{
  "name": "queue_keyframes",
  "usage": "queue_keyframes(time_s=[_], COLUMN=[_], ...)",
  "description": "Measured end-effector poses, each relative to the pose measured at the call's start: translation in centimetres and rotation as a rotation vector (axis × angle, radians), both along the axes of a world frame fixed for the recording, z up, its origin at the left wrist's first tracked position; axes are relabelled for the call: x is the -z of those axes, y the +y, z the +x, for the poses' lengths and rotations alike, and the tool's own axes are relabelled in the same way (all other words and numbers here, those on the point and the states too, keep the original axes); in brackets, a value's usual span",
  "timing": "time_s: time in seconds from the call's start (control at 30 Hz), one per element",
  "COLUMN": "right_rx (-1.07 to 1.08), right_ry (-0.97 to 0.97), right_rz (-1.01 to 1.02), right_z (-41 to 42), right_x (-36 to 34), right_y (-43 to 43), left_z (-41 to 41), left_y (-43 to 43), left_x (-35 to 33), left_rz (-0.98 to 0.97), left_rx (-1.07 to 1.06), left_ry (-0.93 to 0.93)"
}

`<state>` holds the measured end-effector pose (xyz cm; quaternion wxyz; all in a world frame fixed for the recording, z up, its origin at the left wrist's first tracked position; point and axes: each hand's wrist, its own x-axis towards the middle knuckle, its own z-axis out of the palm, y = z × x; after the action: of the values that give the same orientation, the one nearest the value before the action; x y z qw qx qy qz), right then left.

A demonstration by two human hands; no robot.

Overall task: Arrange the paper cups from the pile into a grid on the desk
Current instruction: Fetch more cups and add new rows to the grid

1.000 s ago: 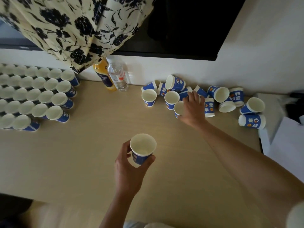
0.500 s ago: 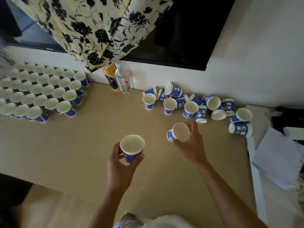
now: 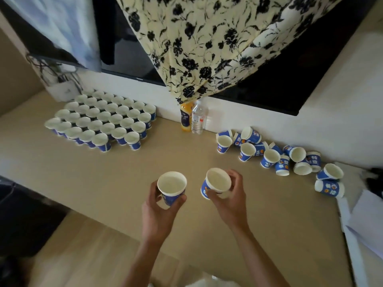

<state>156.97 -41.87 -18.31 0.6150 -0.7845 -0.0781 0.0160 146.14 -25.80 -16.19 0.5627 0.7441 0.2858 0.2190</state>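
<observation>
Fingers of your left hand (image 3: 159, 210) curl round an upright cup (image 3: 172, 188), and your right hand (image 3: 230, 198) pinches a second cup (image 3: 216, 183), held tilted, both above the desk (image 3: 103, 183). The grid (image 3: 103, 117) lies far-left of both, its near-right edge closest to your left hand; the pile (image 3: 269, 157) sits to your right.

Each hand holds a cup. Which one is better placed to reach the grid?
Probably the left: the left hand, holding its cup, is nearer the grid; the right hand sits farther, toward the pile.
</observation>
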Motion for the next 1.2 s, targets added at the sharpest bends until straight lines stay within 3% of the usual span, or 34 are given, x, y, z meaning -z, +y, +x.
queue_keyframes(time_s=[0.33,0.57,1.2], right_rx=[-0.042,-0.113,0.048], right_ry=[0.068,0.106,0.257], right_rz=[0.088,0.120,0.117], right_z=[-8.8,-10.7,-2.0], right_x=[0.1,0.7,10.1], right_y=[16.0,24.4,44.7], left_z=[-8.7,-11.7,-3.7], left_y=[14.2,21.5,42.2], left_x=[-1.2,-1.5,1.3], left_rz=[0.028,0.037,0.143], left_rx=[-0.063,-0.143,-0.052], left_ry=[-0.025,-0.022,0.149])
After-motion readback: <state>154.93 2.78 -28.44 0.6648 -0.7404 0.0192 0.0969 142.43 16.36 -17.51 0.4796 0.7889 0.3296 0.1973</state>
